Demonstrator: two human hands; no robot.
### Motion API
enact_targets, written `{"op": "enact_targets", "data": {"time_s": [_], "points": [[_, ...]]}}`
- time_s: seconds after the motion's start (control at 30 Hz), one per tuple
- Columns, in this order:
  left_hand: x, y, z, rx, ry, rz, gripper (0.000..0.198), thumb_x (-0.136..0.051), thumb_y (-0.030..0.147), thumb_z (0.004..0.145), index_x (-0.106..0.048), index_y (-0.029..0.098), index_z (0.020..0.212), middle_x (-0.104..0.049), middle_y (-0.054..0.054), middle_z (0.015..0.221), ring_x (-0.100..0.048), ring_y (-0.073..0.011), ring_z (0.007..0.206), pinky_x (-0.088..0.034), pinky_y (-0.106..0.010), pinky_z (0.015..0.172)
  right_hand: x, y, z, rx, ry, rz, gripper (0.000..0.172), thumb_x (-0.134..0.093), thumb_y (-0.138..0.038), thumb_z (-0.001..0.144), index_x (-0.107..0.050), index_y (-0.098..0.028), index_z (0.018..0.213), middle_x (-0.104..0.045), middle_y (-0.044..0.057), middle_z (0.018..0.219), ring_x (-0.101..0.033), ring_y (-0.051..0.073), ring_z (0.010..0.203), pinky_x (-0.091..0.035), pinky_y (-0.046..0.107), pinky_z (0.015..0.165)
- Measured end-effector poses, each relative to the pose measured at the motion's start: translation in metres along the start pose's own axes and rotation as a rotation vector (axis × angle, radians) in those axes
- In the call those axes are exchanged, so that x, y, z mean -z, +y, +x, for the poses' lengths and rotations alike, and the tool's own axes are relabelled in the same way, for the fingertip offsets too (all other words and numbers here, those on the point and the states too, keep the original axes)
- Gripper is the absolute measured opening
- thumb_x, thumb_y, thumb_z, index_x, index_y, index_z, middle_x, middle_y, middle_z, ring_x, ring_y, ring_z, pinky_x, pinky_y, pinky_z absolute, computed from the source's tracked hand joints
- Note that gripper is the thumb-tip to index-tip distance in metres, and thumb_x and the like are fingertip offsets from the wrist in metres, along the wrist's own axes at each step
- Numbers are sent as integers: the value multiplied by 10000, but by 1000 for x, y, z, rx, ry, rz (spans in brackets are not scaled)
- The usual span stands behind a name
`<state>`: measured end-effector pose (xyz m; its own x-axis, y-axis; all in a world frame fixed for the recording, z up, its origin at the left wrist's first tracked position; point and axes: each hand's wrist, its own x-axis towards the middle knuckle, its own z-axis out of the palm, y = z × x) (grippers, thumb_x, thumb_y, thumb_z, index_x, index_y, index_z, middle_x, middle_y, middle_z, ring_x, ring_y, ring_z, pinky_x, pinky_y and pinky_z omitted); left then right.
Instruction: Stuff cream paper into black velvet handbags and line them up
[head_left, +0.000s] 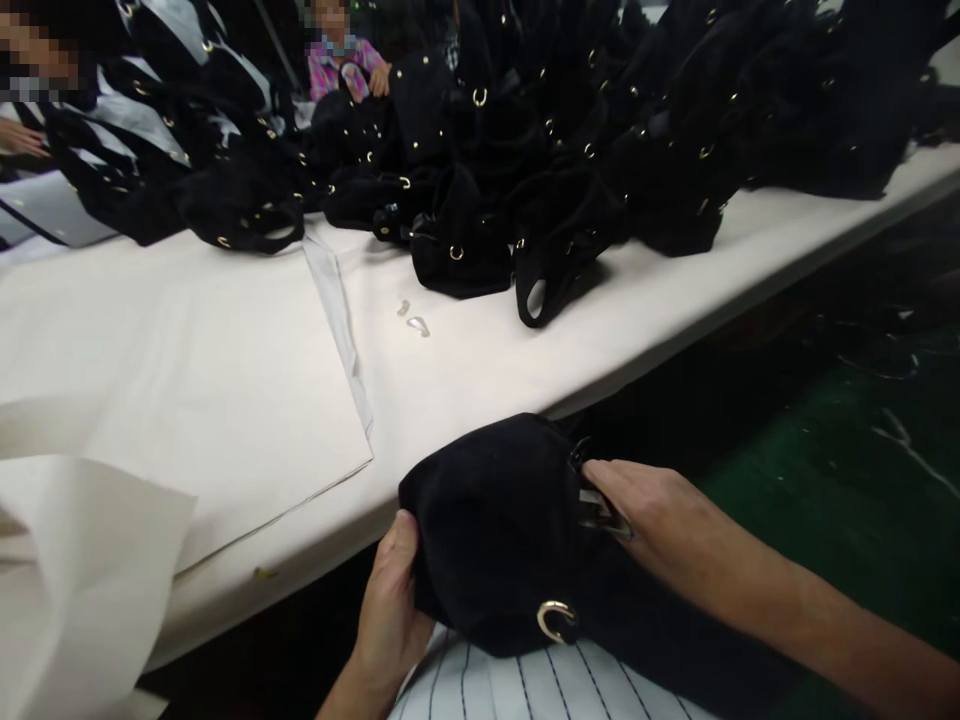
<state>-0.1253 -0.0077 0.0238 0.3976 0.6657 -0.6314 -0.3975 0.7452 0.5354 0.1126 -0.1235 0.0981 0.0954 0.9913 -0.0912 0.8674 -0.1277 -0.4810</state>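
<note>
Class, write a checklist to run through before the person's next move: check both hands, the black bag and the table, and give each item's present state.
1. Left hand gripping the black bag: ok, thumb pressed on its left edge.
2. Right hand at the bag's opposite side: ok, though its fingertips are hidden.
3. Metal piece beside the right hand identified: cannot tell, too blurred.
4. Gold-coloured ring in view: ok, on the bag's near side.
5. Table free of scraps: not ok, small pale scraps lie there.
6. Bag's inside checked: cannot tell, hidden.
</note>
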Motion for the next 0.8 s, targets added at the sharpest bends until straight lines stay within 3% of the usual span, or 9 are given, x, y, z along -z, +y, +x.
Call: {"op": "enact_targets", "data": {"time_s": [0.1, 0.2, 0.27, 0.33, 0.4, 0.53, 0.6, 0.7, 0.8], "points": [[-20, 13, -4, -22, -18, -15, 203, -726, 374, 846, -749, 213, 966, -770, -5, 831, -742, -187, 782, -585, -297, 911, 18, -18, 6, 196, 231, 106, 202, -488, -10, 865, -494, -207, 816, -553, -5, 745, -538, 154, 662, -421, 292, 604], [-39, 24, 1, -126, -75, -16, 232, -636, 402, 895, -749, 214, 970, -765, -33, 855, -734, -202, 859, -599, -281, 853, 30, -30, 16, 475, 564, 70, 157, -506, -32, 894, -547, -164, 969, -602, 34, 808, -582, 182, 726, -476, 312, 661], [-47, 31, 12, -314, -68, 3, 265, -625, 461, 887, -735, 235, 973, -753, -24, 847, -718, -205, 923, -594, -268, 839, 27, -29, 33, 579, 742, -4, 215, -501, 0, 895, -555, -109, 1073, -628, 78, 864, -608, 213, 815, -506, 330, 726], [-49, 42, 29, -544, -8, 92, 293, -641, 505, 864, -708, 239, 968, -720, -4, 796, -700, -203, 932, -583, -271, 839, 14, -22, 56, 616, 830, -88, 200, -472, 6, 919, -563, -65, 1083, -626, 109, 858, -601, 230, 818, -520, 347, 725], [-46, 55, 45, -748, 87, 318, 309, -630, 506, 876, -683, 218, 975, -697, -3, 822, -675, -201, 957, -557, -290, 888, -6, -14, 80, 632, 822, -153, 165, -451, -24, 950, -581, -44, 1051, -618, 127, 839, -585, 238, 793, -534, 356, 695], [-32, 76, 53, -1084, 291, 742, 382, -589, 408, 928, -585, 201, 1249, -587, -78, 1320, -510, -241, 1290, -393, -363, 1125, -41, -11, 101, 570, 593, -122, 175, -460, -54, 954, -627, -78, 1000, -614, 147, 957, -584, 249, 861, -574, 380, 751], [-27, 76, 41, -1150, 299, 774, 436, -588, 373, 932, -528, 202, 1328, -523, -102, 1403, -473, -253, 1335, -382, -388, 1141, -48, -15, 103, 515, 531, -183, 214, -451, -36, 937, -643, -75, 1023, -609, 169, 1021, -593, 263, 855, -589, 418, 757], [-32, 64, 19, -1256, 215, 822, 395, -546, 341, 955, -531, 201, 1323, -499, -122, 1415, -468, -274, 1340, -403, -438, 1129, -45, -19, 114, 538, 546, -287, 267, -422, -26, 938, -641, -32, 1091, -613, 211, 1066, -617, 287, 877, -601, 434, 769], [-47, 53, 10, -1579, 262, 1070, 418, -634, 281, 898, -552, 212, 1301, -483, -127, 1401, -453, -300, 1328, -381, -486, 1126, -38, -22, 140, 678, 567, -219, 269, -393, -56, 972, -651, -23, 1042, -633, 192, 1009, -635, 272, 910, -599, 382, 801]]}}
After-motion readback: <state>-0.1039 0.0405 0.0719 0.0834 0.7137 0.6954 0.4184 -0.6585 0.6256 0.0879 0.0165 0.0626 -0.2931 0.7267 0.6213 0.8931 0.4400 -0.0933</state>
